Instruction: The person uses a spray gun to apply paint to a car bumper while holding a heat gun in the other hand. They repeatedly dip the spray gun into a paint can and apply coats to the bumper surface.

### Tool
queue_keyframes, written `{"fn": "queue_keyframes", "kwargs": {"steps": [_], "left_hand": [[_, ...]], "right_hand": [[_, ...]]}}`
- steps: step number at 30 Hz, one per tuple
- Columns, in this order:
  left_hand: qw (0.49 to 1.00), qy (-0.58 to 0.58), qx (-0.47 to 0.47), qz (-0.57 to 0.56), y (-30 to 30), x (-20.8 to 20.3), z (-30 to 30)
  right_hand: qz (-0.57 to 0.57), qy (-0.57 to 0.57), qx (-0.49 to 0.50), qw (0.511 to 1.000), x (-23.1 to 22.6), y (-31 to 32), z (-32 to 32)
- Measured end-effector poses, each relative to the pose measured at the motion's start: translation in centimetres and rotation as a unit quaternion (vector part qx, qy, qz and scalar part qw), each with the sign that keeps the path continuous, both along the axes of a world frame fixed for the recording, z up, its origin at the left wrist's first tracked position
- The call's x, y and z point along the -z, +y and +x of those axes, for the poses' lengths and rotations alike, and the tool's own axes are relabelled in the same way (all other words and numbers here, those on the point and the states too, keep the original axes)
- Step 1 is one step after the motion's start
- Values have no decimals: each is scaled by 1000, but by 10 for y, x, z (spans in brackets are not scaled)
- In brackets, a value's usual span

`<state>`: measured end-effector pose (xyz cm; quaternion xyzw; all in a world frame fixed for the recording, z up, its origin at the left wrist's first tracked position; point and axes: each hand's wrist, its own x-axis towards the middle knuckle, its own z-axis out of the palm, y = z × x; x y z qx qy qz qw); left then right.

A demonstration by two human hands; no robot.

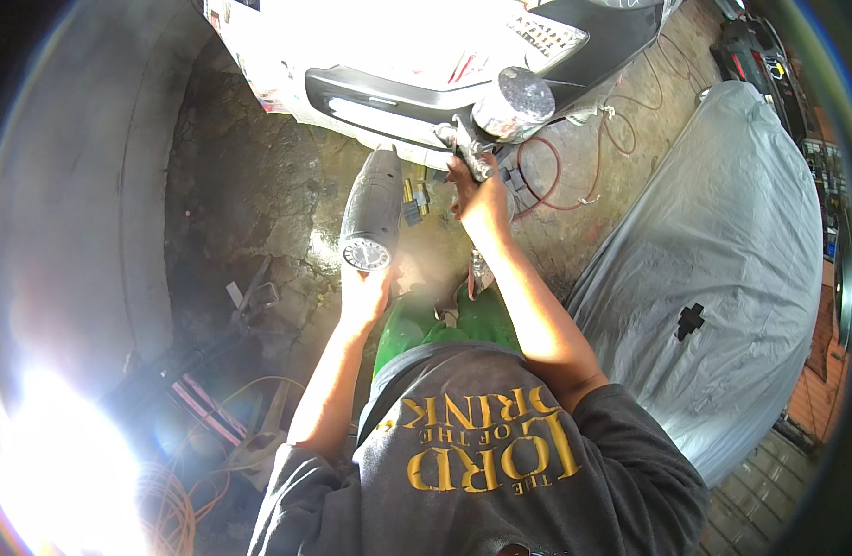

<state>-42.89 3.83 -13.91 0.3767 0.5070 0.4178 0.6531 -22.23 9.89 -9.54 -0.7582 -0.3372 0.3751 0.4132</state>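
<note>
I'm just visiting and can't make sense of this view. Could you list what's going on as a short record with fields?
Place: rough concrete floor beside a white vehicle bumper
Left hand: holds a grey heat gun, nozzle toward the bumper
Right hand: grips a grey part at the bumper, below a shiny round cap
Nearby: red hose, orange cable, grey car cover
Clothing: dark shirt, green trousers

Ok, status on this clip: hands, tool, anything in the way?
Left hand gripping grey heat gun, nozzle toward bumper. Right hand on silver tool at bumper edge. Red cable loose on floor nearby.
</note>
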Motion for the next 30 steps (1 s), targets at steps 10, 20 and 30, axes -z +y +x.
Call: {"fn": "queue_keyframes", "kwargs": {"steps": [10,20,30], "left_hand": [[1000,-12,-2,-4,1,-17,10],[998,-9,64,-17,6,-25,23],[993,-10,106,41,11,-7,41]], "right_hand": [[-26,-32,-10,999,-6,15,13],[-45,-99,26,994,6,7,37],[-43,-92,69,992,-77,-23,61]]}}
